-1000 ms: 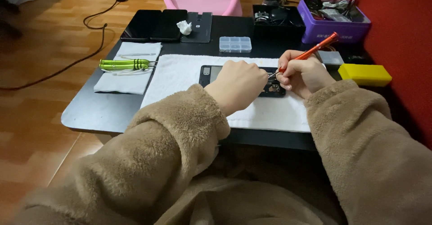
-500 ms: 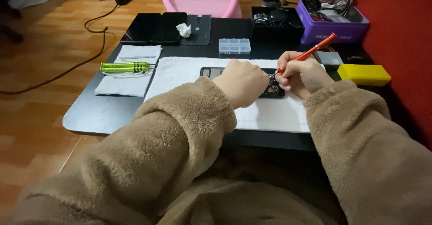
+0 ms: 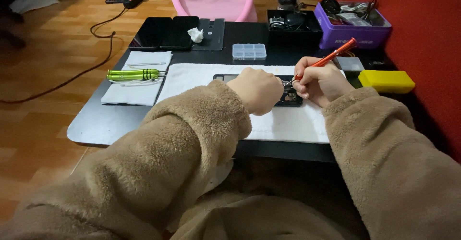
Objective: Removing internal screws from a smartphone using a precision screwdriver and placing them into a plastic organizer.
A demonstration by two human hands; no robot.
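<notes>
Right hand [image 3: 321, 82] gripping orange screwdriver [image 3: 326, 60], tip at opened phone [image 3: 290, 96]; left hand [image 3: 258, 90] fisted on phone, white mat [image 3: 288, 124]

We see a dark bench [image 3: 96, 124] on a wooden floor [image 3: 43, 110]. On it lie a white mat [image 3: 288, 122], a white cloth [image 3: 137, 84], dark phones [image 3: 163, 32], a clear parts box [image 3: 249, 51], a black tray [image 3: 293, 21], a purple bin [image 3: 353, 34], a yellow block [image 3: 386, 81].

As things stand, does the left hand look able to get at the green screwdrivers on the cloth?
Probably yes: the left hand rests on the dark device, and only bare white mat lies between it and the green screwdrivers.
</notes>
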